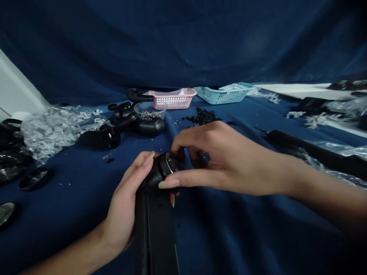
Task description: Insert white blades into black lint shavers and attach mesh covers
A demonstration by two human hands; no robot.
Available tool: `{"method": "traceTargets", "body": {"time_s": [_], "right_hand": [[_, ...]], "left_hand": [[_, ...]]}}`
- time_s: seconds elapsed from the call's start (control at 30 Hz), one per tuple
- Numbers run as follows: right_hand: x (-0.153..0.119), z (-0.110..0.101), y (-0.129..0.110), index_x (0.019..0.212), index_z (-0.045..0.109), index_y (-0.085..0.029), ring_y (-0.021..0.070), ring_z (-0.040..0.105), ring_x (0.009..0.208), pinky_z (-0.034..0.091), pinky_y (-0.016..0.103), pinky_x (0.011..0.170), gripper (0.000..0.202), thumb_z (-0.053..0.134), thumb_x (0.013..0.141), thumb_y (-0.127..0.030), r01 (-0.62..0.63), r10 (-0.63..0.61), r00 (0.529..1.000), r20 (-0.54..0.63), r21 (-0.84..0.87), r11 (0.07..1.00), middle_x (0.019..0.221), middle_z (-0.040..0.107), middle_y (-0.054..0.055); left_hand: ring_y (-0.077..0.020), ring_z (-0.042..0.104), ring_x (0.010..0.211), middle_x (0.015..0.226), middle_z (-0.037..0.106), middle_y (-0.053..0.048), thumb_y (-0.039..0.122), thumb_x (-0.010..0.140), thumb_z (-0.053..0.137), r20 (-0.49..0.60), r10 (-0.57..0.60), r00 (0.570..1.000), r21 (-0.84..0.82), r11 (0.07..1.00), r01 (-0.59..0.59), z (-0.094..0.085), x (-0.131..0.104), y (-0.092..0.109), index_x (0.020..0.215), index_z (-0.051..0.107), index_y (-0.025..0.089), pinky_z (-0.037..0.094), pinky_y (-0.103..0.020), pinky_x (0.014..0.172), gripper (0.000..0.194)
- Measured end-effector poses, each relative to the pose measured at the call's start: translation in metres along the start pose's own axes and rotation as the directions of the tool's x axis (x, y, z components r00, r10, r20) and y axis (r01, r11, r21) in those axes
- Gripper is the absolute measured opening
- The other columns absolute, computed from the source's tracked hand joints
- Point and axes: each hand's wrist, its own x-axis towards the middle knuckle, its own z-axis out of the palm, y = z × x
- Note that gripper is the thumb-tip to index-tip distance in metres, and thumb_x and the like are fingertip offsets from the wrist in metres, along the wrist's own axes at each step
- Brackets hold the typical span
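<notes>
A long black device [160, 229] with a rounded head points away from me at the centre. My left hand [126, 202] is wrapped round its head from the left, thumb on top. On the head sits a round black dial [169, 164] with a ridged rim and small markings. My right hand [212, 156] grips this dial from the right, thumb at the near edge and fingers at the far side. The fingers of my left hand under the head are mostly hidden.
Beyond are a pink basket [173, 100], a teal basket [223, 95], a clear bowl of screws [150, 112] and small black parts [202, 116]. Left lies a bag of white pieces [51, 131]; right, a black screwdriver [315, 152] over clear plastic.
</notes>
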Motion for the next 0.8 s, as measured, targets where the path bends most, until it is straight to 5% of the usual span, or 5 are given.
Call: {"method": "traceTargets", "body": {"time_s": [0.23,0.4,0.57,0.7,0.8], "right_hand": [[0.000,0.021,-0.008,0.060,0.044,-0.018,0.0072,0.039,0.051,0.030,0.026,0.052,0.057,0.045,0.104,-0.055,-0.135,0.150,0.985,-0.083,0.164,0.977,0.056,0.042,-0.005],[0.000,0.030,-0.017,0.052,0.041,-0.019,0.0062,0.037,0.040,0.033,0.023,0.043,0.067,0.037,0.103,-0.062,-0.373,0.401,0.915,0.049,0.480,0.794,0.044,0.038,-0.006],[0.004,0.035,-0.019,0.054,0.050,-0.018,0.0064,0.044,0.038,0.038,0.019,0.037,0.075,0.036,0.091,-0.082,-0.561,0.529,0.796,0.296,0.689,0.459,0.048,0.047,-0.002],[0.006,0.033,-0.015,0.050,0.051,-0.017,0.0060,0.041,0.036,0.028,0.018,0.031,0.085,0.026,0.087,-0.089,-0.655,0.475,0.736,0.482,0.684,0.322,0.048,0.049,0.001],[0.004,0.029,-0.007,0.059,0.058,-0.016,0.0072,0.043,0.035,0.033,0.022,0.035,0.091,0.011,0.086,-0.090,-0.669,0.489,0.728,0.481,0.655,0.352,0.050,0.052,0.002]], "left_hand": [[-0.0127,0.065,0.068,0.086,0.067,0.003,0.046,0.095,0.058,-0.011,0.397,0.918,0.285,0.881,-0.378,-0.006,-0.003,0.005,0.100,0.065,0.027,0.055,-0.022,0.061,0.020],[-0.0168,0.064,0.111,0.115,0.067,-0.003,0.023,0.096,0.057,0.335,0.766,0.548,0.638,0.244,-0.731,-0.018,0.002,0.011,0.116,0.059,0.022,0.050,-0.025,0.094,0.020],[-0.0203,0.064,0.113,0.119,0.065,-0.011,0.013,0.086,0.064,0.607,0.750,0.262,0.606,-0.224,-0.763,-0.024,0.008,0.018,0.120,0.055,0.015,0.052,-0.031,0.096,0.035],[-0.0212,0.063,0.116,0.123,0.062,-0.016,0.015,0.082,0.070,0.704,0.684,0.192,0.554,-0.359,-0.752,-0.026,0.007,0.020,0.120,0.054,0.011,0.053,-0.030,0.096,0.042],[-0.0181,0.062,0.117,0.122,0.063,-0.012,0.012,0.083,0.069,0.609,0.738,0.289,0.603,-0.194,-0.774,-0.028,0.008,0.018,0.121,0.055,0.013,0.050,-0.026,0.100,0.041]]}}
